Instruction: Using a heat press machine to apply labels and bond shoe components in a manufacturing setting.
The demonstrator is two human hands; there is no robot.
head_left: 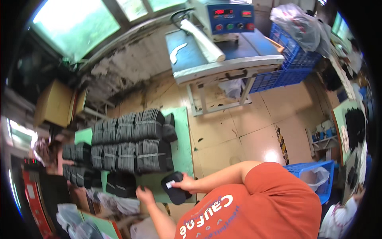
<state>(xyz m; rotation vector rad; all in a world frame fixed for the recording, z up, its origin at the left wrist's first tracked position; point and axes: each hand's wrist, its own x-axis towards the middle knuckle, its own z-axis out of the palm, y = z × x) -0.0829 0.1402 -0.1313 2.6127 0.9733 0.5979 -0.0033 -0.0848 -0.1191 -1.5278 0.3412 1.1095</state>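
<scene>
My right hand (185, 183) is closed on a black insole-shaped piece (175, 198) that bears a small white label. It is held over the near right part of the green tabletop (182, 131). To its left, my left hand (145, 195) has its fingers bent and slightly apart, with nothing visible in them. Right by that hand lies a dark strapped bundle (121, 184). Farther back, rows of dark grey insole bundles (131, 155) stand on edge, each bound with a pale band. Whether the held piece is single or stacked, I cannot tell.
Beyond the table, a blue control box (229, 20) sits on a metal-framed workbench (227, 65) with a white roll (205, 42). Blue crates (294, 51) stand at the far right, and a blue basket (326, 179) nearer. Cardboard boxes (55, 103) are at left.
</scene>
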